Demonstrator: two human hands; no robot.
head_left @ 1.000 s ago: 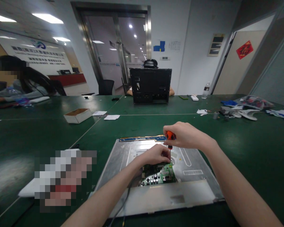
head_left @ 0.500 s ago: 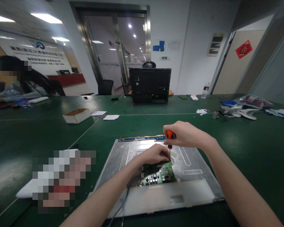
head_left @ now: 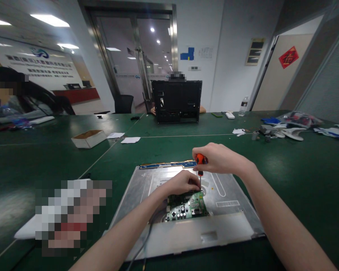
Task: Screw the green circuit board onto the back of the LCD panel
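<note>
The right hand [head_left: 219, 158] is closed around the orange handle of a small screwdriver [head_left: 200, 162], held upright with its thin shaft pointing down at the far right corner of a green printed circuit board [head_left: 188, 206]. The left hand [head_left: 182, 183] rests on the far edge of that board, its fingers curled and pinched close to the screwdriver's tip; whether they hold anything is hidden. The board lies on a flat silver metal monitor back panel [head_left: 228, 210], which sits on the dark green table [head_left: 299, 180] straight in front of the person. A narrow blue strip board [head_left: 166, 165] runs along the panel's far edge. A dark cable [head_left: 147, 241] leads from the board toward the near table edge. Farther off stand a black monitor casing [head_left: 176, 101] and, to the left, a shallow white cardboard box [head_left: 89, 138].
</note>
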